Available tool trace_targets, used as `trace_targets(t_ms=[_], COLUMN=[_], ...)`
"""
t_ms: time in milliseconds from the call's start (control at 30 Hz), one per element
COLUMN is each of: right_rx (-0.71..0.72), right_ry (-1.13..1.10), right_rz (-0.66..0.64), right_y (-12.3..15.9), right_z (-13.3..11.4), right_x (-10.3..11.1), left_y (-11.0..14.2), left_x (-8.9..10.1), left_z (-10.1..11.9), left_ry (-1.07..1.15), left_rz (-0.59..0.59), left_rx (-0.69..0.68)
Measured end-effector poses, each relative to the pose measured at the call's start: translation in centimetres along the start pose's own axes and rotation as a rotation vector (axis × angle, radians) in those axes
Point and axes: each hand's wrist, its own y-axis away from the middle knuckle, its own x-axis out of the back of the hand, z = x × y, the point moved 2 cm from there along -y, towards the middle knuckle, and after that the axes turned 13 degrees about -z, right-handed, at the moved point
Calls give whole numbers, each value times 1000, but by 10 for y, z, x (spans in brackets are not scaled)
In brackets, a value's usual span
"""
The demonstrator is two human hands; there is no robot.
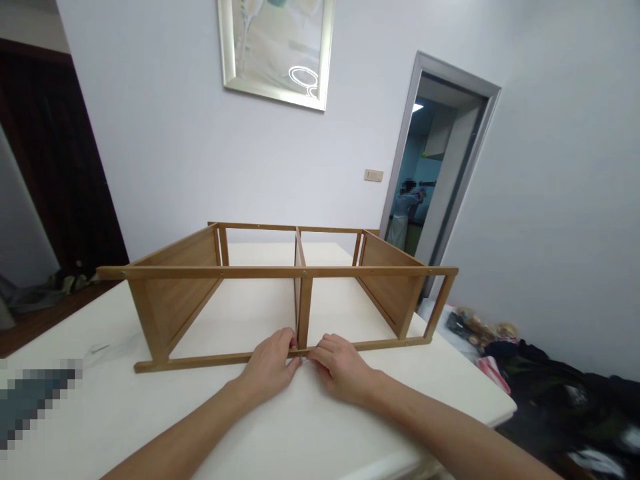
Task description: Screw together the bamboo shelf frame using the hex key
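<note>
A wooden shelf frame (280,272) lies on its side on a white table (350,433), with two side panels and a middle divider (302,293). My left hand (273,363) and my right hand (340,363) rest on the table at the frame's near bottom rail (210,361), right where the divider meets it. The fingers of both hands are curled and pinch at that joint. Whether they hold a small part is hidden.
A small clear plastic bag (100,349) lies on the table at left. The table's right edge drops to dark clothes and bags (550,387) on the floor. A doorway (430,173) at the back shows another person far off. A framed picture (277,50) hangs on the wall.
</note>
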Motion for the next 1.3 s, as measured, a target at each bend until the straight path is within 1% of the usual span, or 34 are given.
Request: trace_targets(t_ms=[133,233,333,567,867,1300], right_rx=[-55,-78,-65,-44,-35,3], right_ry=[-33,-92,-114,-71,-56,58], right_rz=[21,58,72,62,47,44], right_y=[-4,-4,-4,-6,-7,-9], right_z=[-2,-1,-1,-1,-5,-12], right_x=[-9,-13,-13,-14,-14,-7], left_y=[-3,-3,-3,-2,-3,1], left_x=[1,1,1,-1,-4,5], left_z=[-1,-2,-2,0,-5,-3], left_ry=[-5,-20,-46,-97,-82,-32], left_rz=[-45,-43,-29,-21,-35,-82], left_rx=[55,81,100,67,21,-37])
